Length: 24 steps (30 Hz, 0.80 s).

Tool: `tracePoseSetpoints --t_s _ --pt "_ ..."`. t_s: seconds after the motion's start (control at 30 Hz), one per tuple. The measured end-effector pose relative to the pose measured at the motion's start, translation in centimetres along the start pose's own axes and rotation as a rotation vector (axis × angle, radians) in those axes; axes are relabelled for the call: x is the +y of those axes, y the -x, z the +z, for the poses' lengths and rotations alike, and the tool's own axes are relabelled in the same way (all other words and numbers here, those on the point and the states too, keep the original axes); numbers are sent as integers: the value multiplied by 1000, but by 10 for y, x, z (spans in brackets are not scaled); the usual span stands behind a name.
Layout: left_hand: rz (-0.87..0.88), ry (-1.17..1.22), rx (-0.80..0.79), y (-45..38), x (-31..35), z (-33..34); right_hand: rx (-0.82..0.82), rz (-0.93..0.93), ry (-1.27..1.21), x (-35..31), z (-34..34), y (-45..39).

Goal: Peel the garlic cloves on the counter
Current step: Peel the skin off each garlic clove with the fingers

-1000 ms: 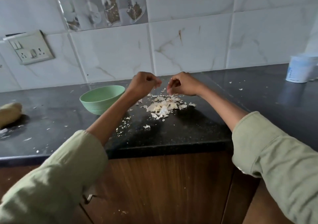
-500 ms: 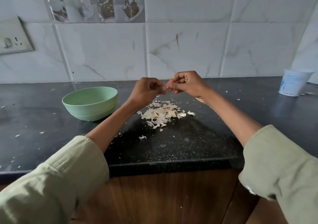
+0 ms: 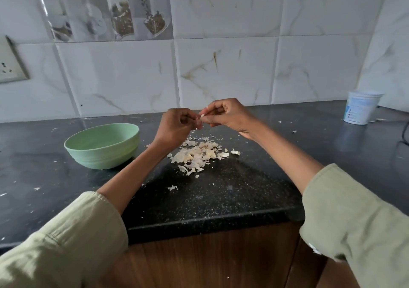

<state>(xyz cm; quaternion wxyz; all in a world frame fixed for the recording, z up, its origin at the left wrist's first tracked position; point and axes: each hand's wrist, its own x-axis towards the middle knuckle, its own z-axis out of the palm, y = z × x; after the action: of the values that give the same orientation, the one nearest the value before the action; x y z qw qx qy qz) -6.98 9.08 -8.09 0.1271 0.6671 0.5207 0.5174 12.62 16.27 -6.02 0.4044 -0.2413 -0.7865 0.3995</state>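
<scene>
Black speckled counter (image 3: 221, 199) under white marbled wall tiles (image 3: 225, 72), and both hands are raised above the middle of it, meeting fingertip to fingertip. Between them sits a small pale garlic clove (image 3: 202, 116): the right hand (image 3: 228, 115) has its fingers curled and pinches the clove from the right, while the left hand (image 3: 177, 125) is curled too, its fingertips touching the clove from the left. How much skin is on that clove is too small to tell.

Straight below the hands, a heap of papery garlic peels (image 3: 199, 154) lies on the counter, about midway between the back wall and the front edge. A few loose flakes lie toward the front edge, one stray scrap (image 3: 172, 187) well apart from the heap. Both forearms are bare, with pale green sleeves (image 3: 66, 243) pushed up near the front edge.

Out to the left of the heap, a light green bowl (image 3: 104, 146) stands upright on the counter, just beside the left forearm; its inside is not visible from this angle. Far off at the back right corner, a white tub (image 3: 360, 108) with blue print stands near the wall. Off at the left edge, a wall socket plate (image 3: 11, 64) shows on the tiles.
</scene>
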Motion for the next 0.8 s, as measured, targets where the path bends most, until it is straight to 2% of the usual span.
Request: tracePoseSetpoints --t_s 0.17,0.3,0.43,0.6,0.73,0.8 --pt "25 -60 -34 -1 -1 1 51 -30 102 -1 0 1" --pt "54 -214 0 0 -5 3 74 25 319 2 -6 0" --pt "31 -281 13 -2 -10 1 -21 162 543 8 -12 5" --pt "40 -332 -30 -2 -12 3 -118 152 797 7 -11 6" --pt "27 -318 -2 -4 -15 3 135 -42 877 -5 -9 3" --pt "20 -318 8 -4 -16 3 161 -79 932 -12 -7 5"
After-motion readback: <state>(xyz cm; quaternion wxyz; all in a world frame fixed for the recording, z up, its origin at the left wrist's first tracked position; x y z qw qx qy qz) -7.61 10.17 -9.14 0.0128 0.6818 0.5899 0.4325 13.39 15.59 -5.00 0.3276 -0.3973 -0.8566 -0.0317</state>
